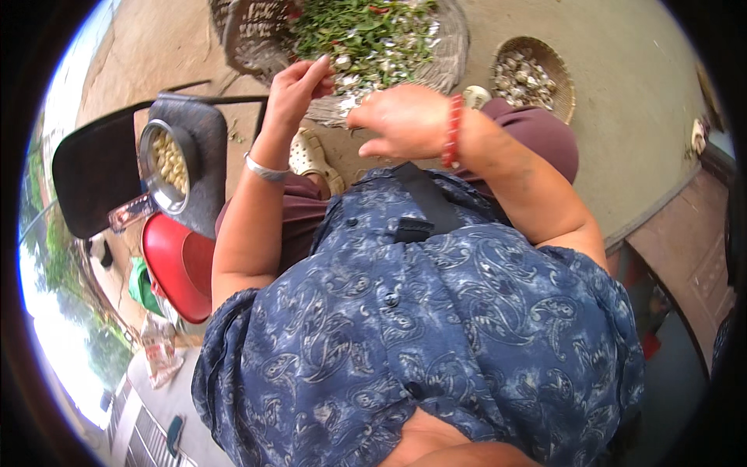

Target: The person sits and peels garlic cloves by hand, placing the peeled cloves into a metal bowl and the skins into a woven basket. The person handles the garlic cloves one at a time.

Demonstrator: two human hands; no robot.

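Both of my hands are raised before me, near the rim of a wide woven basket (452, 41) that holds green leaves and white peels or skins (373, 52). My left hand (303, 84), with a silver bangle at the wrist, has its thumb and fingers curled together; whether something small is between them cannot be told. My right hand (402, 119), with a red beaded bracelet, points left with thumb and fingers apart, its palm hidden. On the left, a steel bowl (189, 175) holds peeled, pale garlic cloves (169, 162). On the right, a smaller woven basket (566, 87) holds what look like garlic bulbs (524, 79).
The bowl stands on a dark chair seat (213, 169), beside a phone (133, 212). A red plastic stool or chair (175, 257), a green bag (143, 286) and a printed plastic bag (159, 350) are lower left. My clog (309, 154) rests near the large basket.
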